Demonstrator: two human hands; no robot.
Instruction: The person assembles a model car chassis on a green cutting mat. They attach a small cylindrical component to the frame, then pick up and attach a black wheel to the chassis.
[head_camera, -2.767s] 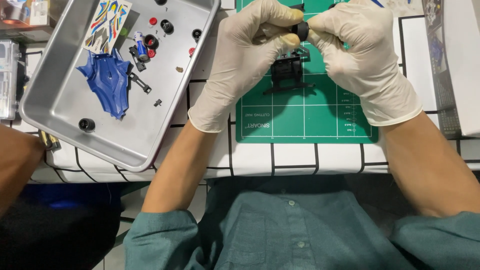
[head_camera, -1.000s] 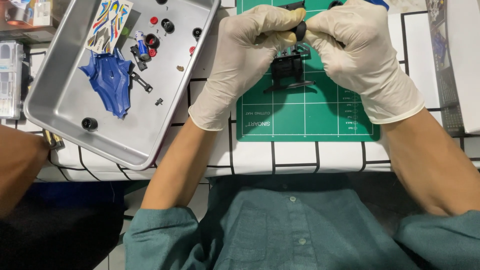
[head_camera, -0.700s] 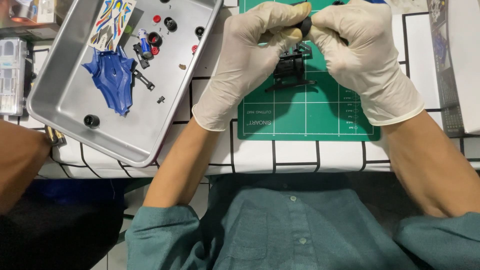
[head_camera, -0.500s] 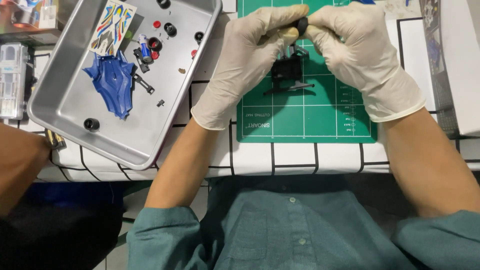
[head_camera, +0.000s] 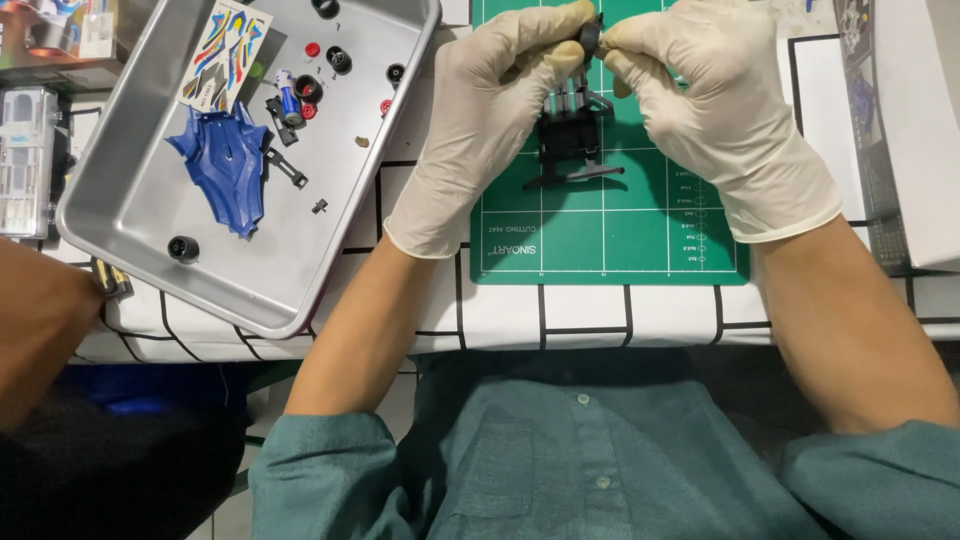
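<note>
Two gloved hands, left hand (head_camera: 490, 110) and right hand (head_camera: 715, 100), pinch closed on one small black wheel (head_camera: 590, 38) above the black chassis (head_camera: 570, 140); uneven pressure could flick it away.

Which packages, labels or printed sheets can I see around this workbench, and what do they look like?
Sticker sheet: in the metal tray's far corner, a rectangle of blue, yellow and red shapes.
Clear plastic case: left of the tray, boxy, see-through.
Colourful box: top left corner, partly cut off.
Printed sheet: right edge, dark strip, too small to tell more.
</note>
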